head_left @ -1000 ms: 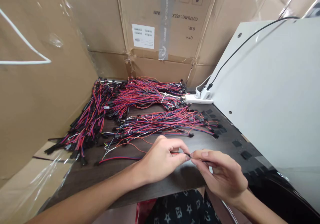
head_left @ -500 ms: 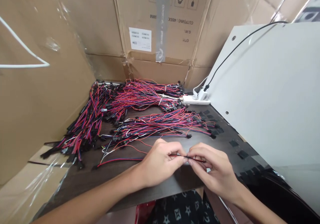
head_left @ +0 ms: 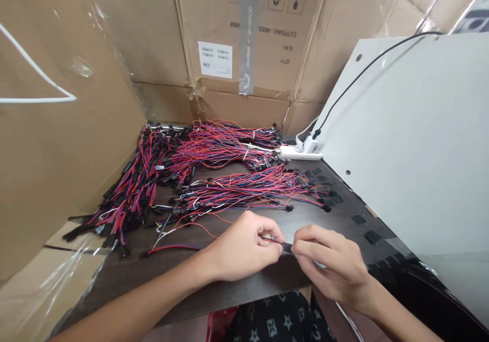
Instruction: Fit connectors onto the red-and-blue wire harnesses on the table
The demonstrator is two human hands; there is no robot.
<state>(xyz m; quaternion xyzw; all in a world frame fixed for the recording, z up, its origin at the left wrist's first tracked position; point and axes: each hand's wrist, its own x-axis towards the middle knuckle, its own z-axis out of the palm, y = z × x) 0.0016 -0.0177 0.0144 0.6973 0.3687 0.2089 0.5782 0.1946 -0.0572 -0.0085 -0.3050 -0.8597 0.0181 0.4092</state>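
Observation:
In front of me, above the table's near edge, both hands are closed close together on one thin red-and-black wire. My left hand (head_left: 248, 247) pinches the wire (head_left: 272, 239) between thumb and fingers. The wire's tail trails out to the left on the table, behind my wrist. A small flat black piece (head_left: 287, 248), perhaps tape, sits on the wire in the gap between the hands. My right hand (head_left: 332, 260) pinches its right end with thumb and fingertips. What lies inside the right fingers is mostly hidden.
Bundles of red, blue and black wires (head_left: 244, 191) with connectors cover the dark table (head_left: 267, 275). Black squares (head_left: 372, 237) stick along its right side. A white power strip (head_left: 300, 153) stands at the back right. Cardboard (head_left: 244, 107) and a white panel (head_left: 412, 143) wall it in.
The black piece now shows between my hands, where only thin wire showed before. My right hand has shifted slightly right and down; my left hand has hardly moved.

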